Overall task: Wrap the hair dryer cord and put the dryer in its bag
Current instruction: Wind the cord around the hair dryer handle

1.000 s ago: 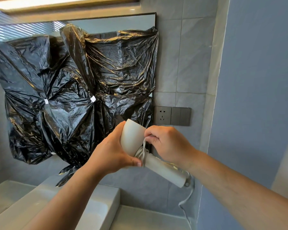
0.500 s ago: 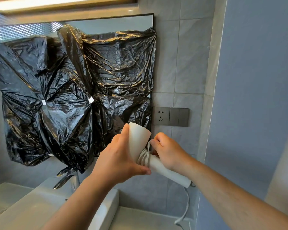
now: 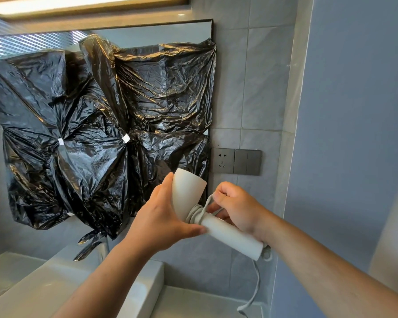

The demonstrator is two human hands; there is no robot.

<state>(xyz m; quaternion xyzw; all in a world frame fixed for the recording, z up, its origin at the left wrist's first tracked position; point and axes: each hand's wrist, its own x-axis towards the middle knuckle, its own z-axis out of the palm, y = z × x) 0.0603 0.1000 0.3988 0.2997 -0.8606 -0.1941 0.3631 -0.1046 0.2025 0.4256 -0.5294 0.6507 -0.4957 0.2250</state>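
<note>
Since one second ago, the fingers of the right hand (image 3: 241, 207) have shifted from directly over the dryer neck to a position nearer the grey rectangular wall socket plate (image 3: 236, 161). This draws one strand of cord out at a slant.

Crumpled black plastic sheeting (image 3: 101, 134) covers most of the black-framed wall mirror (image 3: 159, 35). It lies left of the socket plate and reaches well above it. The white rectangular ceramic basin (image 3: 44, 290) lies well below and left of the socket plate.

The white plastic hair dryer (image 3: 186, 191) is held in the air, just below and left of the socket plate. Its flared barrel points up. Its cylindrical handle slopes down to the right and ends below the socket plate.

The left hand (image 3: 161, 221) grasps the dryer from the left side of the barrel, with the thumb laid on the handle just under the neck. The right hand sits directly below the socket plate, behind the handle, and its curled fingers pinch the pale grey round cord (image 3: 194, 214).

Several turns of cord wrap the neck where barrel meets handle. One strand runs from those turns up to the pinching fingers. The remaining cord leaves the handle end and hangs slack, well below the socket plate.
</note>
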